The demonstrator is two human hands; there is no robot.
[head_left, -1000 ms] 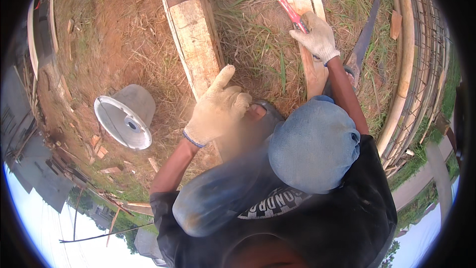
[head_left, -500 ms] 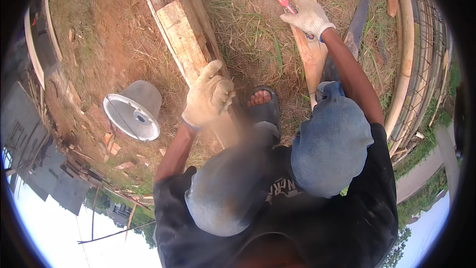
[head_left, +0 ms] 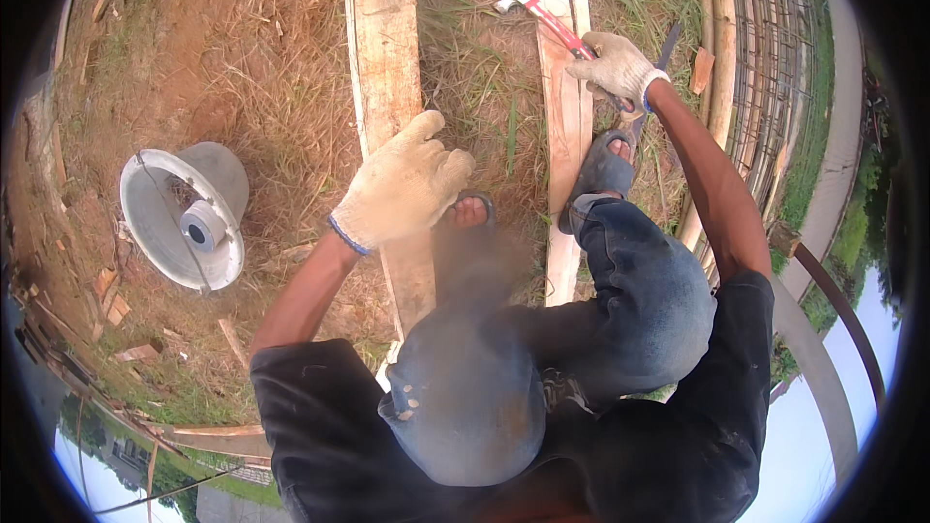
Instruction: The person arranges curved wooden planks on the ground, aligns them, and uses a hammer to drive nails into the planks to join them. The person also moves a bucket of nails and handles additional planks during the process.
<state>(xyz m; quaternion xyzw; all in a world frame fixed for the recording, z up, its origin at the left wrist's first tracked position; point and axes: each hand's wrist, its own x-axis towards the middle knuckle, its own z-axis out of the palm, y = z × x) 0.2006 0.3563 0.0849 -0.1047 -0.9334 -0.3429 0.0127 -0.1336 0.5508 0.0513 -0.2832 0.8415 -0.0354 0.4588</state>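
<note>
Currently, the claw hammer [head_left: 559,27] is at the upper centre-right of the frame, its pale metal head directed toward the upper left and its red handle crossing the right-hand plank [head_left: 566,121]. The gloved right hand [head_left: 614,68] is closed around the lower end of the handle, with the fingers partly hidden by the back of the glove. Whether the hammer bears on the plank cannot be told. To the left, the thick timber beam [head_left: 387,53] extends from the top edge down through the centre-left of the frame. The gloved left hand [head_left: 399,189] lies over this beam, back upward; one digit is extended toward the top of the frame and the others are bent. Whether they grip the beam cannot be told. A sandalled right foot [head_left: 603,171] is located just right of the plank, below the right hand; the saw blade [head_left: 667,46] protrudes beyond that hand to the upper right. At the left of the frame, a grey bucket [head_left: 231,179] lies tilted on the ground, its mouth exposing a grey cylinder [head_left: 202,226]. Outward at the upper right, pale poles [head_left: 722,48] run alongside metal mesh [head_left: 770,68].
</note>
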